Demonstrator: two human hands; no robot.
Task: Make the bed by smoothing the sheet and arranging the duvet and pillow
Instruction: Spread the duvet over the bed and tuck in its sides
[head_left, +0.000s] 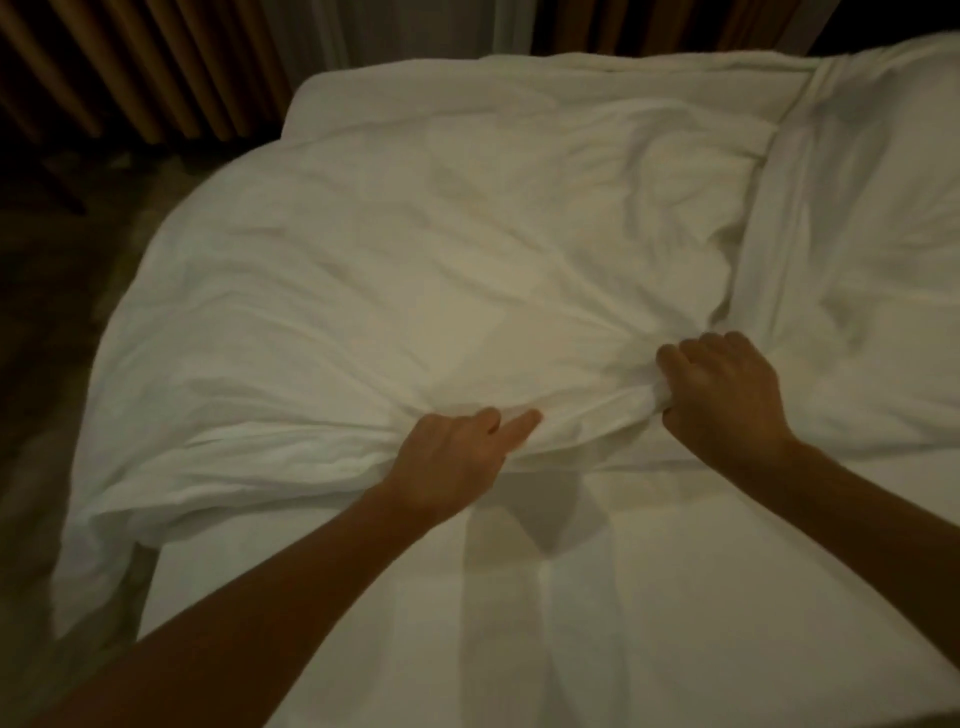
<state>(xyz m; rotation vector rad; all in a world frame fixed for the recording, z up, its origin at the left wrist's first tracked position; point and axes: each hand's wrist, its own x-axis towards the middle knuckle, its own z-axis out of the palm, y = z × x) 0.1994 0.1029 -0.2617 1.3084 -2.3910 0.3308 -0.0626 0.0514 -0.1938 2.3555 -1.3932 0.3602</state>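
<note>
Clutching the duvet (415, 270) by its near edge, the left hand (457, 462) and right hand (727, 400) each held a fold. Pulling both evenly seemed wise.

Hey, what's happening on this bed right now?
A person is making the bed. Both hands hold the near edge of the white duvet. The right hand bunches the fabric in its curled fingers, and the left hand grips the edge beside it. The duvet lies crumpled over the far part of the bed and droops over one side. The sheet nearer the person is uncovered and fairly smooth.
</note>
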